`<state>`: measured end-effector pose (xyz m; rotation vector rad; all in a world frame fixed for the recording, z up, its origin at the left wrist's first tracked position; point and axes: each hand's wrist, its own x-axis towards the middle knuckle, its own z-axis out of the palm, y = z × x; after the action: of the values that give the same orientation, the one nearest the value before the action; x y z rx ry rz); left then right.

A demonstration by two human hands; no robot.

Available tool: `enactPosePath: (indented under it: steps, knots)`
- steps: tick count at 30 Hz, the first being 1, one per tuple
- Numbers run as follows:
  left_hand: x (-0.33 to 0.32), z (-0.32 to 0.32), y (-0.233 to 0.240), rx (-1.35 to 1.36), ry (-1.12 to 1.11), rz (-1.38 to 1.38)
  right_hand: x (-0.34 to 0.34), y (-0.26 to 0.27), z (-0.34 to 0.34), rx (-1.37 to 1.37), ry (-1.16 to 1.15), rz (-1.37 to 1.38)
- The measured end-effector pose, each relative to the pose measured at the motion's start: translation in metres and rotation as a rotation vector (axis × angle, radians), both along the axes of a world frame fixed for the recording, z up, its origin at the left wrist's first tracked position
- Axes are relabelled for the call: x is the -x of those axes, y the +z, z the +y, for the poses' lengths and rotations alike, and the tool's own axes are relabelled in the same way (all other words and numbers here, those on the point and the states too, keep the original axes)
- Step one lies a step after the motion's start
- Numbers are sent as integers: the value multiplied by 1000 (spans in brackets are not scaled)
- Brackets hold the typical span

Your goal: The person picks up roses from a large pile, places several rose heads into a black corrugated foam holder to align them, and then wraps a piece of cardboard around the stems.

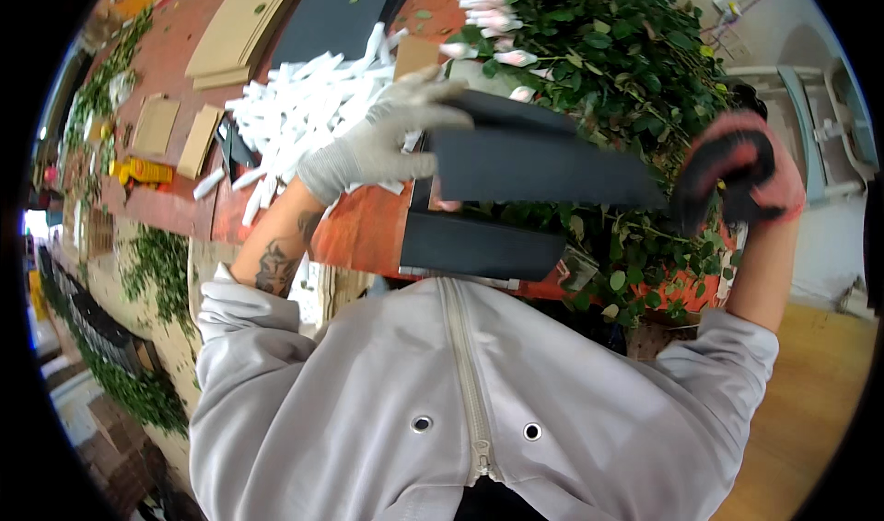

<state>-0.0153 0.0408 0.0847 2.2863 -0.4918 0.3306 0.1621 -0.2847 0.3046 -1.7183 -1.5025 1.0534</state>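
Observation:
My left hand (394, 141), in a light grey knit glove, is at the left end of a dark grey sheet (539, 165) that looks folded or raised. Its fingers are spread, with fingertips and thumb at the sheet's edge; whether they grip it is unclear. Beneath lies another dark panel (483, 248) along the table's front edge. A few pale pink wrapped flower heads (516, 58) show behind the sheet. Off to the right, my right hand (746, 168), in a red and black glove, is blurred by motion above leafy stems (608, 51). Its fingers curl, and what they hold cannot be made out.
White foam sleeves (311, 106) are piled left of my left hand. Cardboard sheets (242, 23) and dark sheets (331, 16) lie farther back on the red table (359, 231). A yellow tool or bottle (143, 171) lies at left. A pale metal-framed chair or rack (822, 127) stands right.

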Motion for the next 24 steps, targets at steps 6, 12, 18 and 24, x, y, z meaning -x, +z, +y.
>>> enactPosePath:
  steps: [6,12,18,24]
  knots:
    - [55,-21,-21,207,-275,388,26,-118,77,222,-50,358]
    - [46,-21,-34,140,-259,849,64,-301,104,72,263,-837]
    - [121,113,-48,687,133,644,65,-328,95,159,255,-889]
    - [188,318,-103,-732,1456,594,67,-324,104,276,263,-898]
